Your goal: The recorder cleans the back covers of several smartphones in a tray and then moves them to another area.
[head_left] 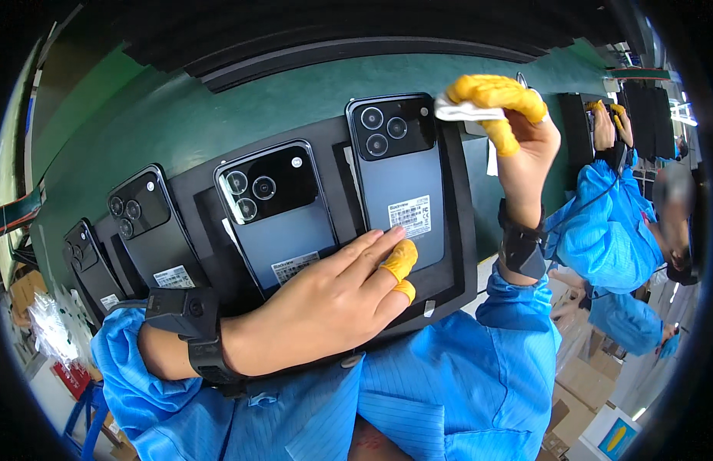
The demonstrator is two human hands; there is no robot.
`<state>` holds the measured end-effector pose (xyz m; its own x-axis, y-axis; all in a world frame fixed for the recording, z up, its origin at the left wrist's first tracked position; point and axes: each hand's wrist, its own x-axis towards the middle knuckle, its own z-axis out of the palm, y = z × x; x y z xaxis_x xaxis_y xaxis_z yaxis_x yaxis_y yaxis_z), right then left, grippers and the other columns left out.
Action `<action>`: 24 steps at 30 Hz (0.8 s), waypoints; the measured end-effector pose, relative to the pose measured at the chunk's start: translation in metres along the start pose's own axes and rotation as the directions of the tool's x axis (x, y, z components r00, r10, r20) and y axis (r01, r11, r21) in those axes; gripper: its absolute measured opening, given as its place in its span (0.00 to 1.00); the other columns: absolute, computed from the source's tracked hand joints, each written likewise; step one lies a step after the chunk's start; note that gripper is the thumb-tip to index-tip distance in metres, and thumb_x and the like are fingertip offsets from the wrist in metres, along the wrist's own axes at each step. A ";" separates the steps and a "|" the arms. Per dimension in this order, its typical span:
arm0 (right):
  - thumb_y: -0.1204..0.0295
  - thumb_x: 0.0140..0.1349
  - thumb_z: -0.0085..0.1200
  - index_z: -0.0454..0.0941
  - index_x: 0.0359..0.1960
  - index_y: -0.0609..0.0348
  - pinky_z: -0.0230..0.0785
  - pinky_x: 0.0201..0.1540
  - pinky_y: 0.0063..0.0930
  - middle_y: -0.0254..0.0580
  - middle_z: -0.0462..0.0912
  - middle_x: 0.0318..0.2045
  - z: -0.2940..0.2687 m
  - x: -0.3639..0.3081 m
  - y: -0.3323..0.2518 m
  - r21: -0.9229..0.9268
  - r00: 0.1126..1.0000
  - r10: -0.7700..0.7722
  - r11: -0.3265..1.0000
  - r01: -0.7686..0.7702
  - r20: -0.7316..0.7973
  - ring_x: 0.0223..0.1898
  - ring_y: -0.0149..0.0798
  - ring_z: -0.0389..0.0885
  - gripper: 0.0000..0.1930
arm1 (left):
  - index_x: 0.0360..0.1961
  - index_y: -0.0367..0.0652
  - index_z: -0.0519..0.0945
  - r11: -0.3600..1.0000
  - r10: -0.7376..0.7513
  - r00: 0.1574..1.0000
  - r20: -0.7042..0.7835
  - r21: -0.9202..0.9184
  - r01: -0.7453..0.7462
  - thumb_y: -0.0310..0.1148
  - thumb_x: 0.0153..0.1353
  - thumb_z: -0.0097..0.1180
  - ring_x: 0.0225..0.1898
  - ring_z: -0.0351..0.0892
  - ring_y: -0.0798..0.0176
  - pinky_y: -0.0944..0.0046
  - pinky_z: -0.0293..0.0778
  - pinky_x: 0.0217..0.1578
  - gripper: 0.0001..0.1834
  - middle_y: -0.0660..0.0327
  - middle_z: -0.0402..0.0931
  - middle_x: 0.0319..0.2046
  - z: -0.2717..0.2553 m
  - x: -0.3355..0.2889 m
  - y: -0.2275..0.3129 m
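Observation:
My left hand (329, 303) reaches across to the rightmost smartphone (399, 180), a blue-grey one lying back side up. Its fingers are stretched out and rest on the lower part of that phone, by a white printed label; yellow finger cots cover some of them. Raised at the phone's upper right corner, my right hand (518, 127) pinches a folded white cloth (468, 111) between fingers in yellow cots. Left of this phone lies a second smartphone (283, 230), its label partly behind my left hand. Two more, a third smartphone (153, 227) and a tilted-looking one (93, 265), lie farther left.
The phones lie in a black foam tray (462, 230) on a green worktop (272, 100). Dark stacked sheets (356, 46) run along the far side. To the right a co-worker in a blue smock (610, 230) works at the same bench. Boxes (587, 376) stand at lower right.

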<state>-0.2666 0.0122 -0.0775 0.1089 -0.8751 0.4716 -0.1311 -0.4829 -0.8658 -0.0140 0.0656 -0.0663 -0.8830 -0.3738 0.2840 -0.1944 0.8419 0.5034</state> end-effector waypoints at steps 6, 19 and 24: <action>0.85 0.50 0.57 0.80 0.33 0.63 0.73 0.46 0.29 0.44 0.84 0.35 0.034 0.030 0.013 -0.184 0.955 -0.175 0.958 0.222 0.241 0.41 0.41 0.82 0.09 | 0.24 0.36 0.72 1.000 0.015 1.000 0.016 -0.015 -0.015 0.29 0.49 0.56 0.56 0.72 0.48 0.56 0.70 0.56 0.07 0.42 0.74 0.47 -0.002 -0.002 -0.002; 0.86 0.42 0.57 0.79 0.27 0.61 0.70 0.48 0.33 0.43 0.83 0.29 -0.002 0.028 0.012 -0.306 0.910 -0.243 0.886 0.349 0.335 0.34 0.42 0.81 0.09 | 0.25 0.36 0.73 1.000 0.029 0.999 0.034 0.009 -0.030 0.29 0.51 0.55 0.56 0.71 0.48 0.56 0.69 0.57 0.07 0.44 0.74 0.47 -0.002 0.011 0.002; 0.84 0.46 0.57 0.80 0.29 0.63 0.72 0.46 0.29 0.43 0.84 0.31 -0.004 0.011 0.011 -0.349 0.978 -0.143 0.918 0.189 0.154 0.35 0.41 0.83 0.07 | 0.25 0.36 0.73 0.999 0.030 0.999 0.016 0.022 -0.030 0.29 0.51 0.55 0.56 0.71 0.48 0.56 0.70 0.56 0.07 0.45 0.75 0.46 0.001 0.009 0.003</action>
<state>-0.2710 -0.0023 -0.0810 0.2767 -0.7814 0.5593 -0.4433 -0.6202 -0.6472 -0.0227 0.0649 -0.0627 -0.8950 -0.3423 0.2859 -0.1772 0.8611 0.4765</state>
